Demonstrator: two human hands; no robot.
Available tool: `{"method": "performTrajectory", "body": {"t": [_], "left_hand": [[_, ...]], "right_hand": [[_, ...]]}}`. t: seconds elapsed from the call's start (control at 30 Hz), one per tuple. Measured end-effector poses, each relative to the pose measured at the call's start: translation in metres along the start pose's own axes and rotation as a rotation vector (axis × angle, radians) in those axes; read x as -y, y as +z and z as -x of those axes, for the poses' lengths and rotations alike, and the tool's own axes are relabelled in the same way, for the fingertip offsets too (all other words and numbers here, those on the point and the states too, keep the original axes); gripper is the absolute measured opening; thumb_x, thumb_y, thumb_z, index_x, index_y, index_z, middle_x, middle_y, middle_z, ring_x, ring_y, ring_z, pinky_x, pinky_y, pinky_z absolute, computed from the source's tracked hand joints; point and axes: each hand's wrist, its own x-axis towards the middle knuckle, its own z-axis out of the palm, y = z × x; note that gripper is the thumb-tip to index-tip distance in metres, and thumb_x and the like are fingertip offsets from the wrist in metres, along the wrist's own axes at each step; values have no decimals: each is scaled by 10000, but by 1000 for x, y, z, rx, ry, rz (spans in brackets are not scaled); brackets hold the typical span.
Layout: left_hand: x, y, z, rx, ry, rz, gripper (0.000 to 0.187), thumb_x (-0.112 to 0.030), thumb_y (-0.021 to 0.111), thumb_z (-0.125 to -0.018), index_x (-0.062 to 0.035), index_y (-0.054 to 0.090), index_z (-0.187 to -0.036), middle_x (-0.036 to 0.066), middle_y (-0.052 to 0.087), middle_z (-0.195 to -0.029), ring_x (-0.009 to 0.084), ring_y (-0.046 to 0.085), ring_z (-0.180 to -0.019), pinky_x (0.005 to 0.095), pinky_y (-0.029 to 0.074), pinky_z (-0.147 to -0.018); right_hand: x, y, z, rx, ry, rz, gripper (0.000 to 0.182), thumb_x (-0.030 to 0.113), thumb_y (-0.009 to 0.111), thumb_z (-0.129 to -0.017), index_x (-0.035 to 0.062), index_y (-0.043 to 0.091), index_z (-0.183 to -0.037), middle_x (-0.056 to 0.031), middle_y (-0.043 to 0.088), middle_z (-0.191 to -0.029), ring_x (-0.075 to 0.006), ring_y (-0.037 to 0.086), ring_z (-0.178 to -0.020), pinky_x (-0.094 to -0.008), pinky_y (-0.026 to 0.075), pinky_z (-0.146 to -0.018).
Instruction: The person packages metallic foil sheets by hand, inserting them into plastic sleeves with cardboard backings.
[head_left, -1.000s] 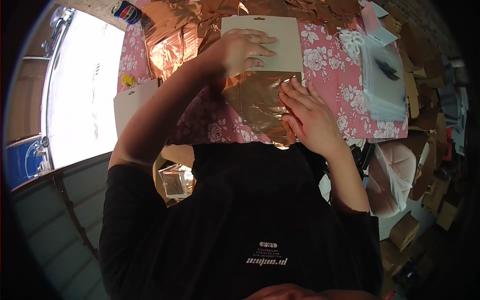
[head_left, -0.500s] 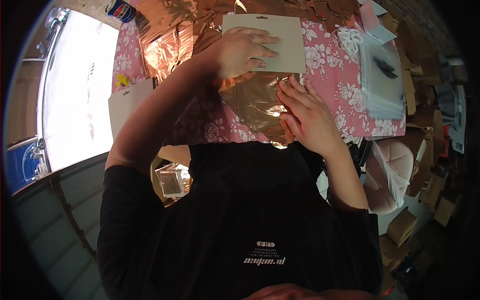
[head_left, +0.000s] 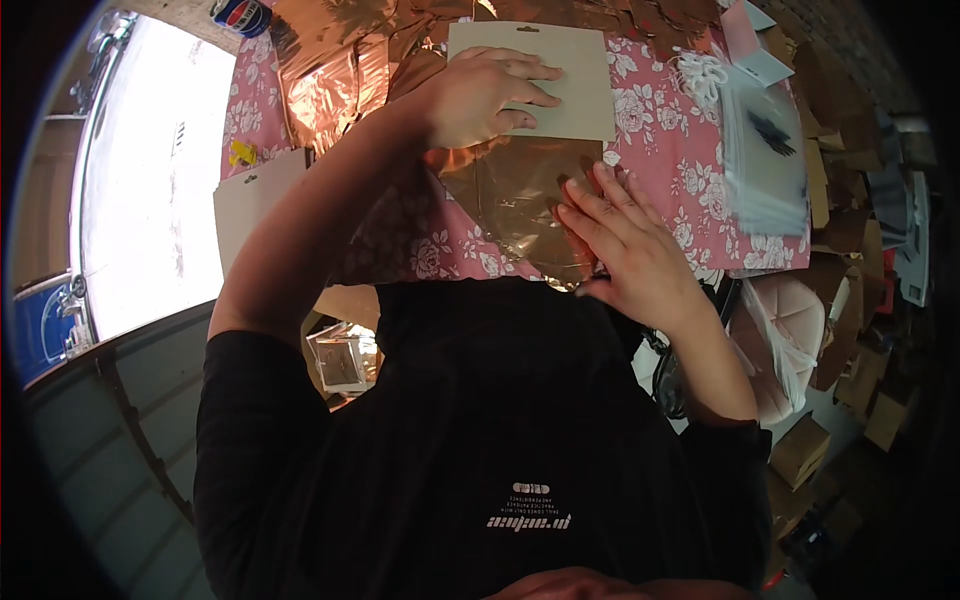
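A beige card (head_left: 575, 90) with a small hanging slot in its top edge lies on the table. Below it, a sheet of shiny copper-coloured foil (head_left: 520, 200) spreads down to the table's near edge. My left hand (head_left: 485, 98) presses on the card's left part, fingers stretched and slightly apart. Lower and to the right, my right hand (head_left: 635, 245) rests open, its fingertips at the foil's right border. Neither palm grips anything.
More crumpled copper foil (head_left: 340, 85) covers the back left. A second slotted card (head_left: 245, 205) sits at left near a yellow item (head_left: 242, 153) and a blue can (head_left: 240, 15). At right are white string (head_left: 700, 78), clear plastic sleeves (head_left: 760, 190) and a white box (head_left: 752, 45).
My right hand has slid right and a little down toward the foil's edge, with the foil looking smoother. My left hand stays on the card, which has shifted slightly.
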Motion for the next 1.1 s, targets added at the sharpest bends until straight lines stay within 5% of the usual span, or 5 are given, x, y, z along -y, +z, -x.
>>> {"method": "performTrajectory", "body": {"t": [0.5, 0.83, 0.97, 1.07, 1.1], "left_hand": [[7, -4, -3, -28, 42, 31, 414, -297, 761, -955, -203, 755, -1358, -23, 573, -1600, 258, 471, -1499, 491, 326, -1262], [41, 0, -8, -27, 68, 71, 507, -48, 782, -710, -51, 724, -1214, 181, 714, -1208, 402, 663, -1146, 489, 557, -952], [21, -15, -10, 58, -252, 143, 372, -52, 772, -797, -3, 716, -1162, 241, 715, -1029, 466, 692, -976, 502, 573, -833], [35, -3, -12, 28, -264, 262, 350, -64, 764, -831, -1, 722, -1173, 239, 717, -1076, 462, 694, -1012, 500, 569, -844], [32, -9, -12, -17, -132, 348, 357, -68, 765, -836, -4, 723, -1185, 234, 717, -1131, 457, 693, -1045, 498, 567, -854]], "right_hand": [[-23, -15, -19, -268, -7, -322, 217, -50, 638, -925, 28, 742, -1098, -120, 768, -1232, -345, 684, -1290, -438, 521, -1090], [-111, -15, -101, -448, 293, -1022, 223, 191, 543, -1148, 34, 701, -1140, 29, 702, -978, -47, 613, -884, -228, 489, -783], [-123, -7, -107, -494, 279, -1171, 370, 203, 706, -1063, 26, 615, -1375, -49, 740, -1154, -125, 691, -1063, -269, 531, -961], [-95, -12, -79, -315, 60, -856, 1372, -1, 953, -727, 159, 44, -1743, -132, 692, -1336, -261, 682, -1236, -398, 532, -1101], [-85, -9, -76, -310, 57, -855, 1372, -1, 953, -727, 159, 44, -1743, -132, 692, -1336, -261, 682, -1236, -398, 532, -1101]]}}
